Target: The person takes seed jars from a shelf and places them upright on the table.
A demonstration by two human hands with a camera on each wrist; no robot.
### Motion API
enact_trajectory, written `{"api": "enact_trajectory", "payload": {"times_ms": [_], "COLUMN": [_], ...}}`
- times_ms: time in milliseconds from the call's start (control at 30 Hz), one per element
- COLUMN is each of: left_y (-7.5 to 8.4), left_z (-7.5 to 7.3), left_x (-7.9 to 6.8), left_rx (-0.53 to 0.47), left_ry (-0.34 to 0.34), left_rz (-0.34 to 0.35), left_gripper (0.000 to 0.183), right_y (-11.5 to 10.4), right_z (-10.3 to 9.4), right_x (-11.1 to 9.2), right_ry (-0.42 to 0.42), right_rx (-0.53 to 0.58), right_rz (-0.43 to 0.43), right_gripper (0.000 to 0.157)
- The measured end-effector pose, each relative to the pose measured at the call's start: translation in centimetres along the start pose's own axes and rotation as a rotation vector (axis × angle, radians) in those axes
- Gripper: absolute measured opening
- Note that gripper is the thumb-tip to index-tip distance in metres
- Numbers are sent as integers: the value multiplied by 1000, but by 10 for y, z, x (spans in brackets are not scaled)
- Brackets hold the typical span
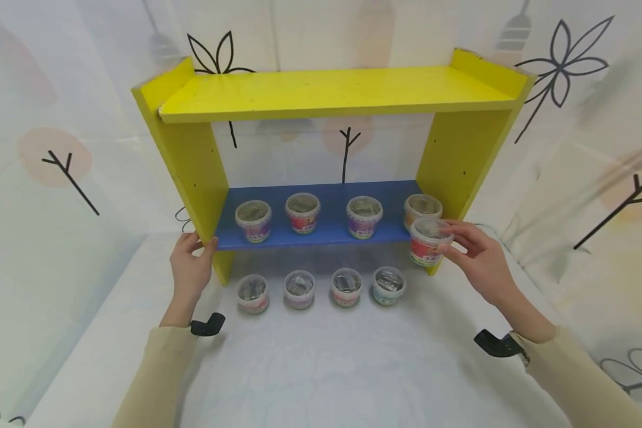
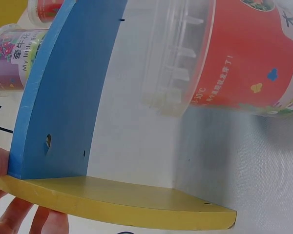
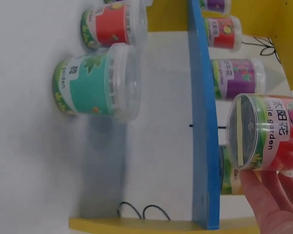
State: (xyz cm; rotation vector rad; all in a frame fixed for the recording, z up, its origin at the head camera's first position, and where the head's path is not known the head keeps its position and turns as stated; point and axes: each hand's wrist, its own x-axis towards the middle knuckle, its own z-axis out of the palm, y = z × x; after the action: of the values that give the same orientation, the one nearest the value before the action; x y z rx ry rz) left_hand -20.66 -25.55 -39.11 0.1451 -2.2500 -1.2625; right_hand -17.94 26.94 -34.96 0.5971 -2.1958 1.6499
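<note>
My right hand [image 1: 478,261] holds a clear plastic planting cup with a red flower label [image 1: 425,251] between thumb and fingers, just in front of the right end of the blue shelf board [image 1: 321,239]. In the right wrist view, fingers press the side of this red cup [image 3: 278,129] near its base. Behind it, an orange-labelled cup [image 1: 424,203] stands on the board, partly covered in the head view. At the other end, my left hand [image 1: 187,270] grips the yellow left side panel [image 1: 192,166] where the board meets it, thumb in front and fingers behind.
Purple [image 1: 254,230], red [image 1: 302,222] and purple [image 1: 362,224] cups stand farther left on the board. Several cups form a row on the white table below, including a teal one [image 1: 388,294] at its right end. A yellow top board [image 1: 326,92] spans above.
</note>
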Motion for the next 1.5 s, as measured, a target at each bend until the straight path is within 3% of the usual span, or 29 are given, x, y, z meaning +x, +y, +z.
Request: {"api": "enact_trajectory", "payload": {"times_ms": [500, 867, 1167, 1333, 1500], "left_y": [-2, -2, -2, -3, -1], "left_z": [1, 0, 1, 0, 0], "left_x": [-1, 1, 2, 2, 3], "left_rx": [-9, -1, 2, 8, 8], "left_ry": [-3, -4, -6, -7, -9], "left_rz": [-19, -8, 10, 3, -3], "left_gripper": [39, 39, 38, 38, 38], "right_y": [18, 51, 73, 79, 82], "right_z": [-13, -17, -13, -8, -3], "right_x": [-22, -40, -49, -54, -58], "right_ry": [-28, -39, -33, -60, -55], "right_rx": [-70, -194, -199, -241, -229], "right_rz": [66, 215, 216, 258, 246], "right_gripper": [31, 32, 28, 30, 32]}}
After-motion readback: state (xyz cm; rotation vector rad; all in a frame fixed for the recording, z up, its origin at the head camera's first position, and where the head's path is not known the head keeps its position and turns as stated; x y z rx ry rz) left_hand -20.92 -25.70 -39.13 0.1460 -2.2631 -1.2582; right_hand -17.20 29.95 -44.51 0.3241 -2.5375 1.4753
